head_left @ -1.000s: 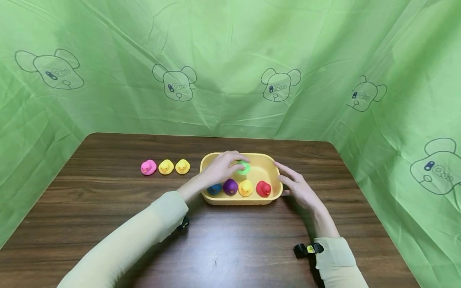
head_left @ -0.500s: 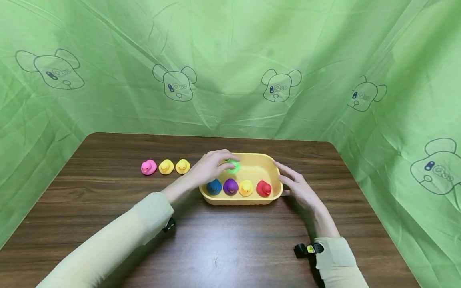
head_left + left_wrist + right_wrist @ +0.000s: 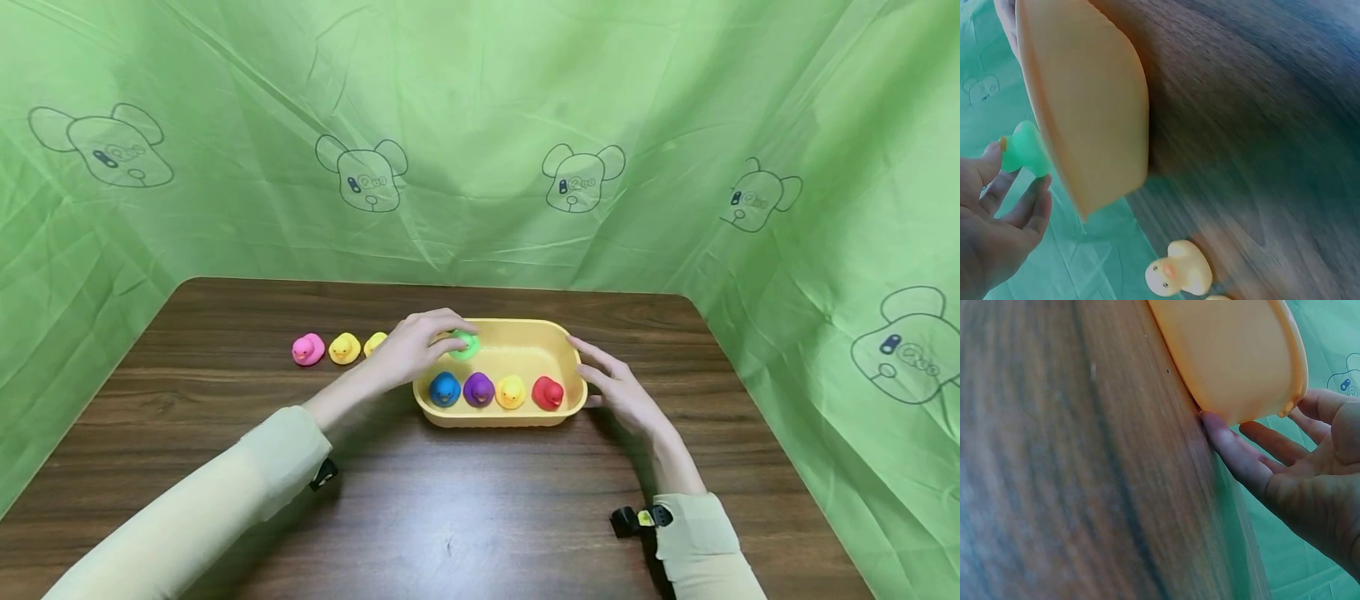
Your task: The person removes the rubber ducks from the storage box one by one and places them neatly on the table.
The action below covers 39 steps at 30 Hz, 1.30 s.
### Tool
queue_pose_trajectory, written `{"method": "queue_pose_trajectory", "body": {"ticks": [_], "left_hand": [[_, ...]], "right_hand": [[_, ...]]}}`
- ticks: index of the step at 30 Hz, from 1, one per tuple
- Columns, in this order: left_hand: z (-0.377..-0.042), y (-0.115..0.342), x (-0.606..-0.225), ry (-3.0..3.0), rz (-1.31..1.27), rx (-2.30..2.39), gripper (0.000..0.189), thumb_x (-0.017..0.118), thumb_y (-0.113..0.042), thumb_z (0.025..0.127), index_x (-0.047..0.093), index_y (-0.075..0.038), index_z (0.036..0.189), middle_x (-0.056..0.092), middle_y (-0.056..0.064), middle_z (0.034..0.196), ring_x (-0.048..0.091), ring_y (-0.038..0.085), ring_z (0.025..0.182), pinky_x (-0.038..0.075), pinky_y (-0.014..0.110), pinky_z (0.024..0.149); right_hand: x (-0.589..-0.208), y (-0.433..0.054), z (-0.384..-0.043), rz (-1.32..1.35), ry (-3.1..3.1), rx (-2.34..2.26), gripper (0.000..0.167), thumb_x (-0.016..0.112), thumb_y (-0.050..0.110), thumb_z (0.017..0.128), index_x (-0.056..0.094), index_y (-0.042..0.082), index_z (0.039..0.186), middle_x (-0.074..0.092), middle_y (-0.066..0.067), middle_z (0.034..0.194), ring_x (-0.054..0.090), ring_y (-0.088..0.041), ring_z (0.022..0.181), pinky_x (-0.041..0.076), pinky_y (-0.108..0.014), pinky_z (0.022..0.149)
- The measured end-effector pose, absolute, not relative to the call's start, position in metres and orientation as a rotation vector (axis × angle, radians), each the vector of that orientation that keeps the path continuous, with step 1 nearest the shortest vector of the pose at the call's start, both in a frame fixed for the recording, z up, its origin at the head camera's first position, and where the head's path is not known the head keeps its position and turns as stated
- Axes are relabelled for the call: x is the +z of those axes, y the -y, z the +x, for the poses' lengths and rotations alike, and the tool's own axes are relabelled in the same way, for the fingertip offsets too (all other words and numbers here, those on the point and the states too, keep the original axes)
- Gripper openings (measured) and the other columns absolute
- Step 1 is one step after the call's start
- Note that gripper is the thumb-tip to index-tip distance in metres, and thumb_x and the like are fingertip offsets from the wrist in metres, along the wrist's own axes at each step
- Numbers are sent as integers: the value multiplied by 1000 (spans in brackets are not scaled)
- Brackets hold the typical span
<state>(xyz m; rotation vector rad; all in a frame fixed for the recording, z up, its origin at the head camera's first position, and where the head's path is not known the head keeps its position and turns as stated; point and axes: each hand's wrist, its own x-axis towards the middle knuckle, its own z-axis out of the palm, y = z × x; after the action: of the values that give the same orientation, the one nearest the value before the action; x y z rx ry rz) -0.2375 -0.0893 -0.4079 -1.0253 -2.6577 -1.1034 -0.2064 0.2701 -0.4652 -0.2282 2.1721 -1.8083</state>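
My left hand [image 3: 412, 348] pinches a light-green rubber duck [image 3: 1030, 150] between thumb and fingers, over the left end of a yellow rectangular tub [image 3: 525, 421]. In the left wrist view the duck is up at the tub's rim. Inside the tub, along its near side, sit a blue duck [image 3: 445, 390], a purple duck [image 3: 478, 390], a yellow duck [image 3: 511, 392] and a red duck [image 3: 548, 393]. My right hand [image 3: 624, 398] rests against the tub's right end, fingers spread and fairly straight, touching the rim and lower wall in the right wrist view.
Left of the tub, a pink duck [image 3: 307, 350] and a yellow duck [image 3: 344, 349] stand in a row on the dark wooden table [image 3: 465, 517]. Another yellow duck [image 3: 1179, 269] is partly behind my left hand in the head view. A green printed curtain [image 3: 472, 225] encloses the table.
My left hand has moved left with the green duck, from the tub's middle toward its left end, uncovering the blue duck. The right hand has stayed in place.
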Motion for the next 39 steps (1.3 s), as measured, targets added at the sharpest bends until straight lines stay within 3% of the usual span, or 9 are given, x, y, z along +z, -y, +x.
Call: {"method": "queue_pose_trajectory", "body": {"ticks": [11, 20, 29, 39], "left_hand": [[-233, 116, -408, 2621, -1008, -1143, 23, 69, -15, 98, 75, -11, 120, 76, 1, 115, 70, 20, 107, 57, 48, 95], [-226, 135, -405, 2613, -987, -1102, 23, 69, -14, 98, 75, -11, 120, 76, 0, 116, 71, 18, 107, 57, 46, 97], [-221, 160, -401, 2646, -937, -1061, 24, 70, -16, 97, 74, -15, 120, 75, -4, 117, 70, 15, 108, 56, 40, 93], [-220, 186, -401, 2661, -935, -953, 22, 69, -13, 98, 74, -16, 119, 75, -5, 114, 69, 13, 103, 57, 43, 90]], "right_hand": [[-465, -269, -205, -198, -2152, -1819, 54, 47, 18, 110, 33, 20, 162, 30, -15, 167, 41, -37, 144, 63, -35, 86], [-465, -271, -206, -210, -2153, -1823, 54, 44, 16, 110, 31, 17, 163, 28, -18, 168, 39, -43, 145, 62, -35, 86], [-464, -269, -205, -198, -2153, -1818, 54, 46, 17, 110, 32, 19, 162, 30, -16, 167, 44, -35, 142, 63, -35, 86], [-466, -270, -206, -215, -2168, -1810, 54, 46, 18, 110, 31, 19, 163, 28, -18, 168, 45, -34, 141, 63, -36, 86]]}}
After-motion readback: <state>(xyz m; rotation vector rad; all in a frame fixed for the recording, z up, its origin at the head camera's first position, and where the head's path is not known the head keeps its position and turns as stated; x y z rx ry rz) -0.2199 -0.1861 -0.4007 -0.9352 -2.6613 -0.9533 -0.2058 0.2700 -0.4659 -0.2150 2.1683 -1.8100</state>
